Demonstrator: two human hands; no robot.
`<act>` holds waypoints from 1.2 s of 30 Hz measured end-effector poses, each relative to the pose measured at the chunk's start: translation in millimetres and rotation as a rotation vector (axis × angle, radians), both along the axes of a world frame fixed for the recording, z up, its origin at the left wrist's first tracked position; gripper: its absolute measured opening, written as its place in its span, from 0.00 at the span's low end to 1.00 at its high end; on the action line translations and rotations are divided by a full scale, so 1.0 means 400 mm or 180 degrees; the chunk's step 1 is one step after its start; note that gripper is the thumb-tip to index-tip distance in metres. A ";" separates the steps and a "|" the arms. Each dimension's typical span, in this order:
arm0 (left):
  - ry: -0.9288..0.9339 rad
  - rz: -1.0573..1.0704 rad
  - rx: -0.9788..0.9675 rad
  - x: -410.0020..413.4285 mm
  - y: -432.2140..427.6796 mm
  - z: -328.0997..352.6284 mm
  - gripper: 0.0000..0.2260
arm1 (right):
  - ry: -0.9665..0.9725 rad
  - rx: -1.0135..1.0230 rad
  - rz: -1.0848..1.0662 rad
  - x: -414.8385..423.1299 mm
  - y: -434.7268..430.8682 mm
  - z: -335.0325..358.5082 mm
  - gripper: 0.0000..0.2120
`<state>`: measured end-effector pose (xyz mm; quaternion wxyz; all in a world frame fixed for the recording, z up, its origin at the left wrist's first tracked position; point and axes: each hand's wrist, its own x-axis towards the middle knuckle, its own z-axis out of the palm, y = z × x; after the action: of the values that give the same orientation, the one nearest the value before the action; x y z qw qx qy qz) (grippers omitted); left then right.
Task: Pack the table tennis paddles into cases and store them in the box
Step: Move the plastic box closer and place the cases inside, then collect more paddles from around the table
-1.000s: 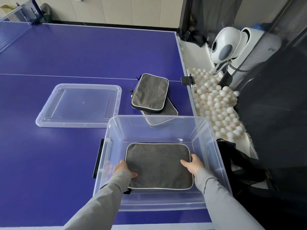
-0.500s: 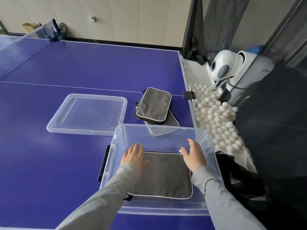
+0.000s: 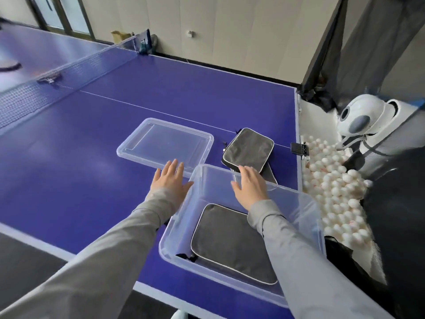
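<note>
Case [image 3: 230, 245] in box [image 3: 296, 295], lid [image 3: 165, 140] behind

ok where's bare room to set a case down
The blue table left of the clear plastic lid, up to the net, is bare. Crowded along the right edge: stacked grey cases behind the clear plastic box.

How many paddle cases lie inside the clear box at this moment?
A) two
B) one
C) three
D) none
B: only one gray case lies flat on the floor of the box, while the other two cases sit stacked on the table behind it.
</note>
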<state>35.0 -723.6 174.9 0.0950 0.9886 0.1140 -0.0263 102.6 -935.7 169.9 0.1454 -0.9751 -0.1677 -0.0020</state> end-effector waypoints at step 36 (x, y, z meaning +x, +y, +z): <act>0.1270 0.4051 -0.1497 -1.304 0.453 -0.411 0.27 | 0.1103 -0.2126 0.3968 -0.860 0.964 -0.383 0.25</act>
<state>-486.7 -542.5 10.6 0.2802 0.6596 0.6763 -0.1703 -241.5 -550.0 16.6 -0.1614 -0.6770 -0.6582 0.2869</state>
